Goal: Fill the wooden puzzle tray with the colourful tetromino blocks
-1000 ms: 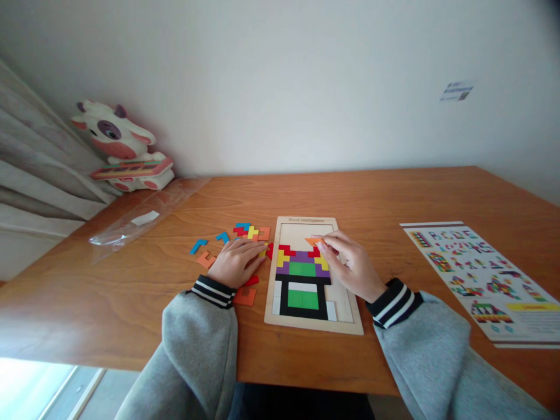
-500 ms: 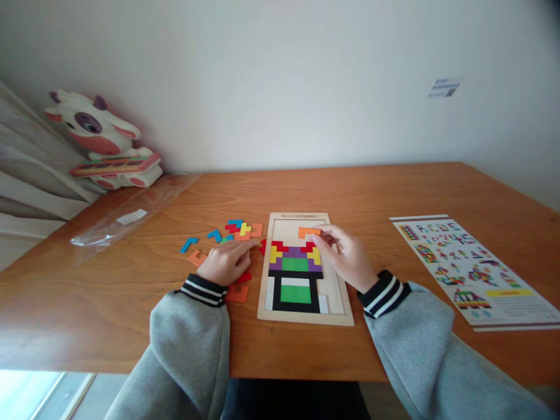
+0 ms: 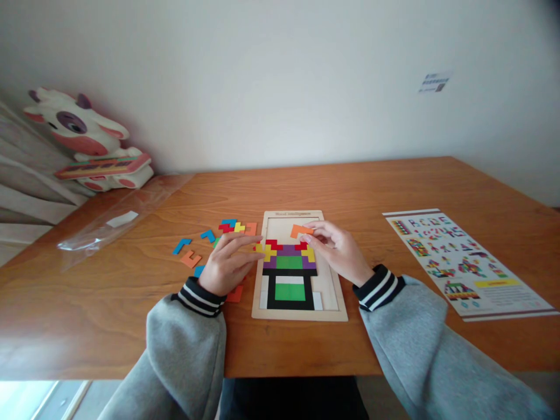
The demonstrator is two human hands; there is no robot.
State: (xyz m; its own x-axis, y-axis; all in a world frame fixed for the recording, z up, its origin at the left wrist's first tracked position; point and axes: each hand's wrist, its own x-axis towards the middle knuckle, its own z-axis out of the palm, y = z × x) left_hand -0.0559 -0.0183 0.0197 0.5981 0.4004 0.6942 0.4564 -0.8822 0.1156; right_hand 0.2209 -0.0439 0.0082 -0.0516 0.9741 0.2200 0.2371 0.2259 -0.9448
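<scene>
My right hand (image 3: 335, 248) pinches an orange puzzle piece (image 3: 300, 231) above the upper part of the wooden puzzle board (image 3: 330, 291). My left hand (image 3: 227, 262) is at the board's left edge, thumb and fingertips around a small yellow puzzle piece (image 3: 259, 248), partly hidden by the fingers. Black, green, white, purple, yellow and red pieces lie fitted together in the board, with a green piece (image 3: 289, 291) inside a black frame. Loose pieces lie left of the board, among them a blue piece (image 3: 182, 245) and an orange piece (image 3: 191, 258); my left hand covers some of them.
A printed pattern sheet (image 3: 468, 262) lies on the wooden table (image 3: 367, 192) to the right. At the left are a clear plastic bag (image 3: 149, 201) and a toy cow (image 3: 94, 137) with a keyboard. The wall rises behind the table.
My left hand has lifted off the loose pieces and moved to the board's edge with the yellow piece. The orange piece in my right hand has tilted slightly. The view has shifted a little.
</scene>
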